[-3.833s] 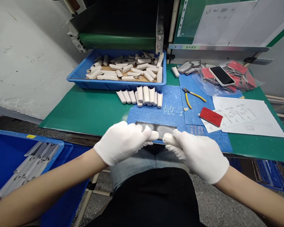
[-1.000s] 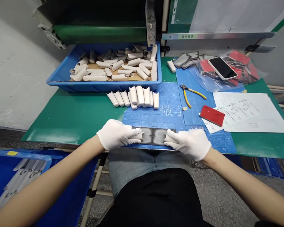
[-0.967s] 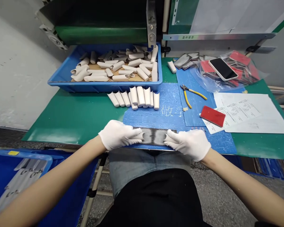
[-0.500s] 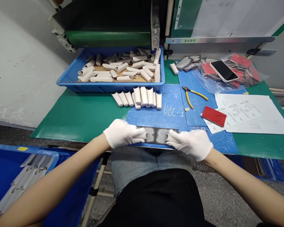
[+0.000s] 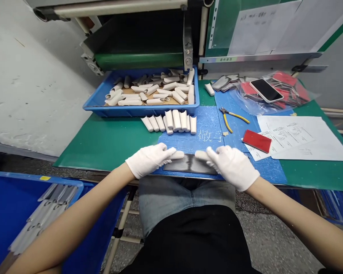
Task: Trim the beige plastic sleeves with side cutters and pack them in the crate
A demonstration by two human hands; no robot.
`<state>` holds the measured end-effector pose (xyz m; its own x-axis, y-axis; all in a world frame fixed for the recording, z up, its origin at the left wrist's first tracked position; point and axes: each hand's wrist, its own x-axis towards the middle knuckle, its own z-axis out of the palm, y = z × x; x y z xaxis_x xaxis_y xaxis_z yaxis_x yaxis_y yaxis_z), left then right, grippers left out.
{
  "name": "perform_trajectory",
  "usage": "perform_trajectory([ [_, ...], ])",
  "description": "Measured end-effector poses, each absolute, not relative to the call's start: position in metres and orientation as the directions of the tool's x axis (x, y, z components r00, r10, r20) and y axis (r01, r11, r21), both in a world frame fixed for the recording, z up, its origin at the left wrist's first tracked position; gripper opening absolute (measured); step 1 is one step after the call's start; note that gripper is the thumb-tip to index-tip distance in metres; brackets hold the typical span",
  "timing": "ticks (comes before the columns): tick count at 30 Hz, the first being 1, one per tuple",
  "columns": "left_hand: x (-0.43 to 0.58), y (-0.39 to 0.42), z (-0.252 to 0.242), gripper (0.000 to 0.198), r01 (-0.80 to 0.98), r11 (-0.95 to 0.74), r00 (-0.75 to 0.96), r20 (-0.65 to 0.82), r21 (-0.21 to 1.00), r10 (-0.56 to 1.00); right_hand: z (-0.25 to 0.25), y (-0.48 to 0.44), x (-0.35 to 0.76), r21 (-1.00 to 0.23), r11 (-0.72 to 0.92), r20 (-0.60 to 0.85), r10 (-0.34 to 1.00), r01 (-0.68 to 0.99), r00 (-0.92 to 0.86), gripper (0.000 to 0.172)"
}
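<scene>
A dark grey metallic strip (image 5: 190, 164) lies flat on the blue mat (image 5: 208, 131), close to the near table edge. My left hand (image 5: 150, 160), in a white glove, hovers at the strip's left end, with its fingertips reaching over the upper edge. My right hand (image 5: 230, 166), also gloved, mirrors it at the right end. Neither hand holds anything, and I cannot tell whether they touch the strip. Beyond them stands a row of white curled tubes (image 5: 174, 122). More tubes fill a blue tray (image 5: 140, 111) on cardboard.
Yellow-handled pliers (image 5: 233, 120), a red card (image 5: 256, 141), printed papers (image 5: 297, 133) and a phone (image 5: 265, 90) on a plastic bag lie to the right on the green mat (image 5: 103, 144). A blue crate (image 5: 45, 217) of grey strips sits low on the left.
Both hands have come up off the strip and moved back from its middle. The strip now lies uncovered on the mat, and the view has tilted slightly.
</scene>
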<state>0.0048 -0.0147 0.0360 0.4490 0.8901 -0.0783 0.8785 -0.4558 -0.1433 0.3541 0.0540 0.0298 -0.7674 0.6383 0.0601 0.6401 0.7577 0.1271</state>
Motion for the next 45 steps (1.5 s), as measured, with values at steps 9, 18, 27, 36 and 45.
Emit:
perform_trajectory([
  [9, 0.001, -0.02, 0.01, 0.043, 0.798, -0.592, 0.599, 0.038, -0.11, 0.8, 0.002, 0.044, 0.354, -0.11, 0.741, 0.084, 0.671, 0.663, -0.736, 0.049],
  [18, 0.018, -0.001, 0.015, 0.044, 0.717, -0.693, 0.693, -0.022, -0.074, 0.72, 0.002, 0.046, 0.346, 0.018, 0.803, 0.185, 0.583, 0.596, -0.791, 0.046],
  [27, 0.018, -0.005, 0.017, 0.047, 0.757, -0.648, 0.647, -0.035, -0.089, 0.761, 0.011, 0.044, 0.339, 0.033, 0.807, 0.064, 0.587, 0.59, -0.807, 0.051],
  [36, 0.021, -0.002, 0.017, 0.048, 0.761, -0.631, 0.627, -0.082, -0.15, 0.775, 0.014, 0.045, 0.339, 0.065, 0.799, 0.031, 0.597, 0.598, -0.801, 0.051],
  [45, 0.021, -0.005, 0.015, 0.047, 0.801, -0.595, 0.595, -0.032, -0.069, 0.803, 0.008, 0.048, 0.345, 0.096, 0.784, 0.116, 0.603, 0.613, -0.789, 0.051],
])
